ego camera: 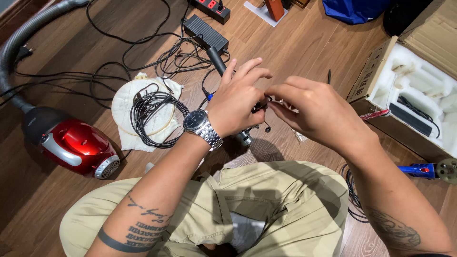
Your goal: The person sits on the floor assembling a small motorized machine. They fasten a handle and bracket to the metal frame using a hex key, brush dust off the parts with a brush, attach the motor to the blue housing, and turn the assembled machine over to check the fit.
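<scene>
My left hand point(238, 102), with a silver wristwatch point(199, 123) on its wrist, grips a small dark metal device point(247, 135) with little knobs, held above the wooden floor. My right hand point(309, 112) meets it from the right, fingertips pinching a small part at the device's top. Most of the device is hidden behind my fingers. A black cylindrical handle point(216, 59) with a cable sticks out behind my left hand.
A red vacuum cleaner point(74, 145) with a grey hose lies at left. A coiled black cable point(154, 116) rests on a white cloth. A power brick point(205, 32), power strip, open cardboard box with foam point(414, 90) and blue tool point(421, 170) surround me.
</scene>
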